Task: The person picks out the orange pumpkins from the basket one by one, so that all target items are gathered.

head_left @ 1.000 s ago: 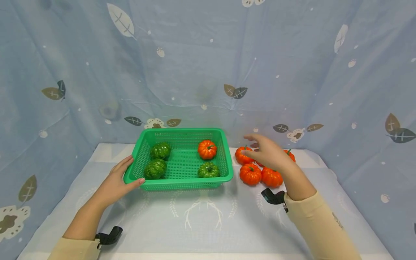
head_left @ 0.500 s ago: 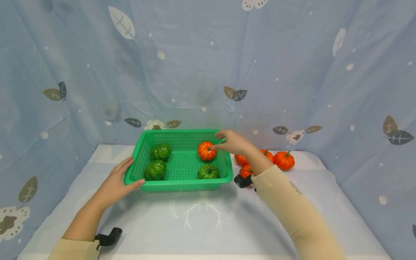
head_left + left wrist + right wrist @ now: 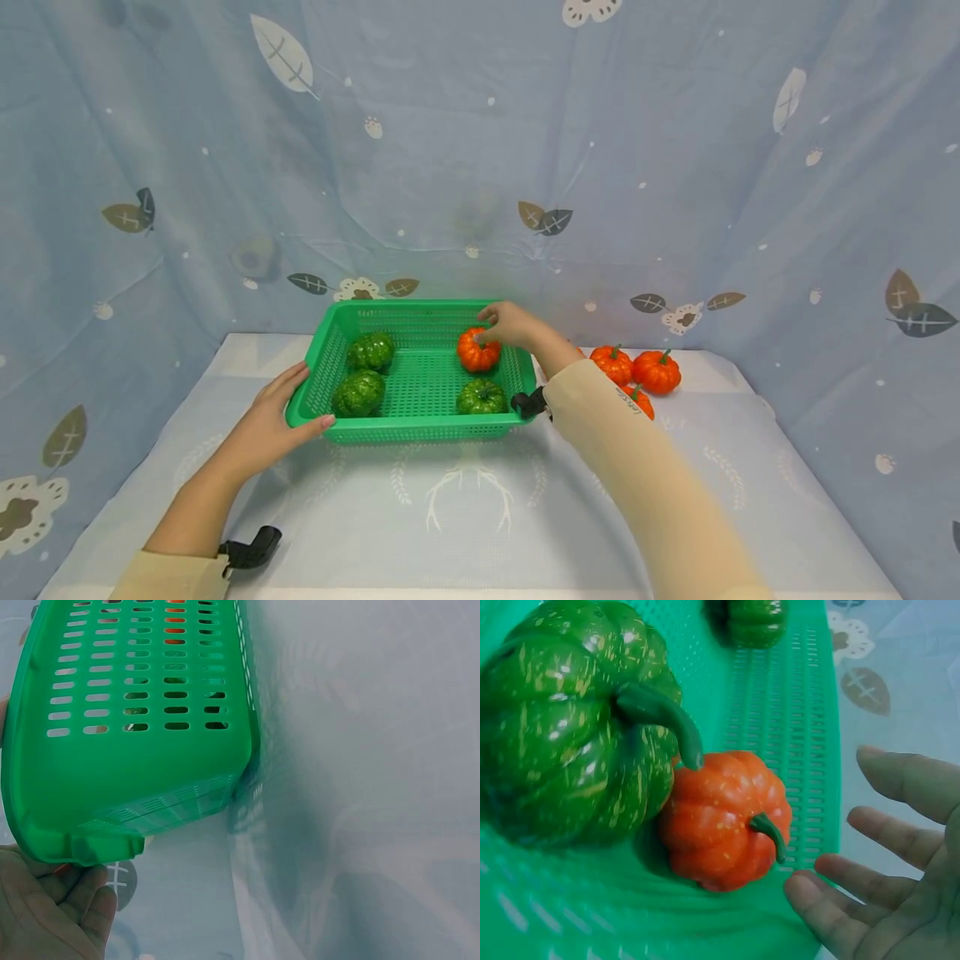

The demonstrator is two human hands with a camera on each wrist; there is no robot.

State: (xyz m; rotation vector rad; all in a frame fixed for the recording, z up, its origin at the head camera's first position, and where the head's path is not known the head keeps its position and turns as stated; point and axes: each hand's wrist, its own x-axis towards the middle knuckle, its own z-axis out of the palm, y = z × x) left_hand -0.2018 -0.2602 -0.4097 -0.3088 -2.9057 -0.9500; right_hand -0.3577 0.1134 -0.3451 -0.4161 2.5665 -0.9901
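Observation:
A green plastic basket (image 3: 424, 421) holds an orange pumpkin (image 3: 478, 350) at its back right and three green pumpkins. Of these, a speckled one (image 3: 358, 392) and a dark one (image 3: 371, 351) are at the left, and another (image 3: 482, 397) sits in front of the orange one. My left hand (image 3: 266, 425) holds the basket's front left corner, thumb on the front rim and fingers along the left side. Over the right rim, my right hand (image 3: 513, 325) reaches in, fingertips close to the orange pumpkin. The right wrist view shows its fingers (image 3: 900, 772) spread, with nothing between them.
Right of the basket on the white cloth (image 3: 465, 542) lie more orange pumpkins (image 3: 657, 372), partly hidden behind the right sleeve (image 3: 637, 467). A blue patterned curtain (image 3: 450, 150) hangs behind the table and at both sides.
My right hand has moved left from over the loose orange pumpkins to above the one in the basket. My left hand and the basket have stayed in place.

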